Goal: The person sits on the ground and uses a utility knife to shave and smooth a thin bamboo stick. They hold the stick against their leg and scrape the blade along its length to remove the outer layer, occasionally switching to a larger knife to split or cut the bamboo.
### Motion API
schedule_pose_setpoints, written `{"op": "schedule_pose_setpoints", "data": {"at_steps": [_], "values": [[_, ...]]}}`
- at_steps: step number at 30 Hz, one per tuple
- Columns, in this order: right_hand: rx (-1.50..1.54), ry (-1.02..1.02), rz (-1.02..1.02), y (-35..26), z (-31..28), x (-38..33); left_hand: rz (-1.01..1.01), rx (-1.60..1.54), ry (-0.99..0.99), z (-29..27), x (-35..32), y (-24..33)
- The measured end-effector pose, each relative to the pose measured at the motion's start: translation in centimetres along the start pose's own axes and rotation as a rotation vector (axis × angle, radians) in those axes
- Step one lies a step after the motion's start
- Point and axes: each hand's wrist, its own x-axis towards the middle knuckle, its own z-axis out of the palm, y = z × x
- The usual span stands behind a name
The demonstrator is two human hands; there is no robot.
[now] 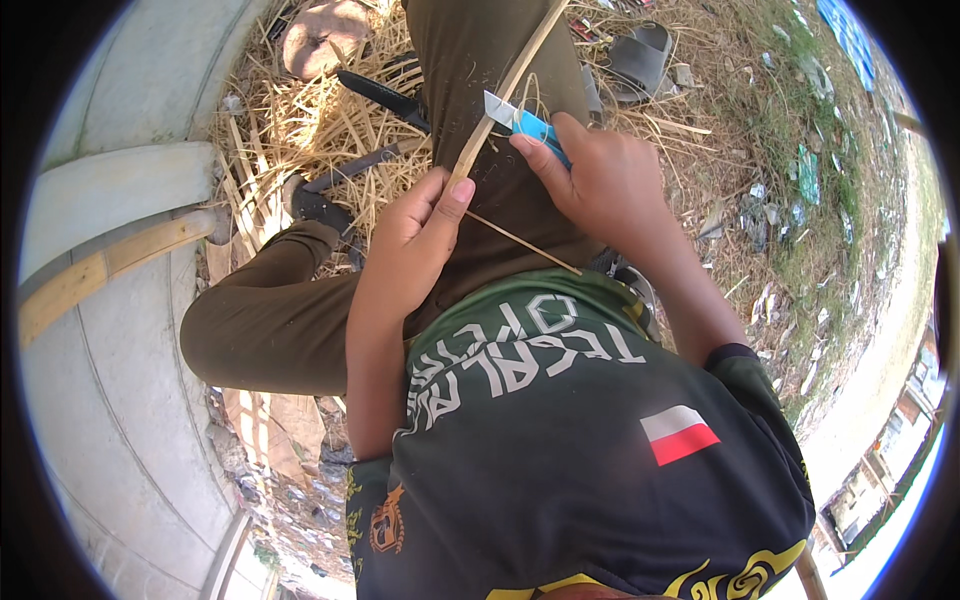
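Observation:
My left hand is closed round the lower end of a pale bamboo strip, thumb on top. The strip slants up and away to the right over my brown-trousered leg. In my right hand is a blue utility knife, its blade out and lying against the strip just beyond my left fingers. A thin curled shaving loops up beside the blade. Below my left hand, a thin stick slants across my lap, its upper end hidden by the hand.
Loose bamboo shavings cover the ground to the left, with a long black object and a dark, blade-like tool among them. A dark sandal lies far right of my leg. A pale wall stands at the left.

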Motion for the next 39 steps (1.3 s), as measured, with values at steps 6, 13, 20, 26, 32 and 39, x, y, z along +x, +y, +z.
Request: {"op": "schedule_pose_setpoints", "data": {"at_steps": [6,13,20,26,32,39], "values": [[0.02,-0.004,0.015,0.1,-0.1,0.0,-0.024,-0.003,0.031,-0.9,-3.3,-2.3],[0.017,-0.01,0.008,-0.2,0.0,0.2,-0.026,0.062,0.107,-2.1,-6.9,-4.6],[-0.04,0.003,-0.032,-0.5,0.0,0.1,-0.071,0.116,0.131,-3.6,-10.2,-5.8],[0.016,0.004,0.015,-0.8,0.4,-0.2,-0.113,0.093,0.122,-3.9,-11.6,-5.8],[0.053,-0.024,0.011,-0.7,-0.1,-0.2,-0.271,-0.058,0.104,-5.0,-15.8,-7.3],[0.06,0.032,0.048,-0.9,0.3,-0.4,-0.346,-0.236,-0.01,-8.3,-21.4,-10.3]]}}
